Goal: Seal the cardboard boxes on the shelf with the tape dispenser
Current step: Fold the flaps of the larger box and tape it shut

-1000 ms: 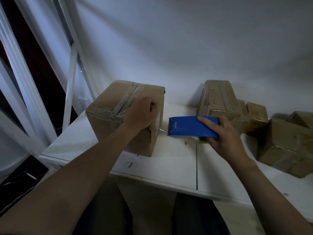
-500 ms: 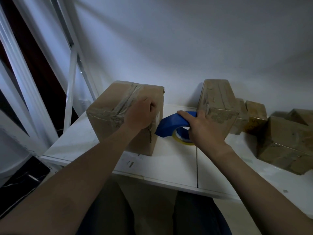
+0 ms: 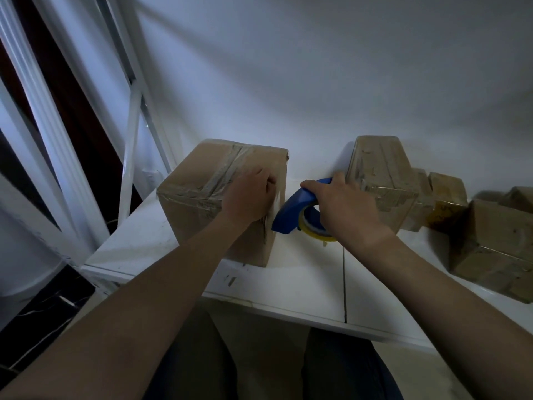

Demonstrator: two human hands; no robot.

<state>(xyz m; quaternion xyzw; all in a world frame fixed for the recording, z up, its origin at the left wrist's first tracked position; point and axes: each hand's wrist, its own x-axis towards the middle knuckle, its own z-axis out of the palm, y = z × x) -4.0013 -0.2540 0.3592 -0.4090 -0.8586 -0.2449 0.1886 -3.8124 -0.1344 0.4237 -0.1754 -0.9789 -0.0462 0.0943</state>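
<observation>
At 6 o'clock, nearest, the person's dark trousers (image 3: 340, 368) show below the white shelf (image 3: 291, 287), whose front edge runs from 8 o'clock towards 4 o'clock. 2 bare forearms reach up over it from 7 and 5 o'clock.

Just left of centre, the left hand (image 3: 248, 197) rests on the large box (image 3: 202, 203), its fingers curled over the top right edge and gripping it. This box stands upright on the shelf at 9 o'clock from the dispenser, with strips of clear tape (image 3: 227, 171) crossing its top.

Just right of centre, the right hand (image 3: 347, 210) wraps its fingers round the blue tape dispenser (image 3: 290, 210) from above. The dispenser is tilted, its nose pointing down and left and touching or nearly touching the right side of the large box; which, I cannot tell. Its yellow tape roll (image 3: 315, 233) sits under the palm, close to the shelf.

Farther back at 2 o'clock stands a tall taped box (image 3: 377, 166). Beyond it towards 3 o'clock lie 2 small boxes (image 3: 447, 189) and a larger tilted box (image 3: 496, 246). White frame bars (image 3: 129, 157) rise at 10 o'clock, and the pale wall (image 3: 317, 82) fills 12 o'clock.
</observation>
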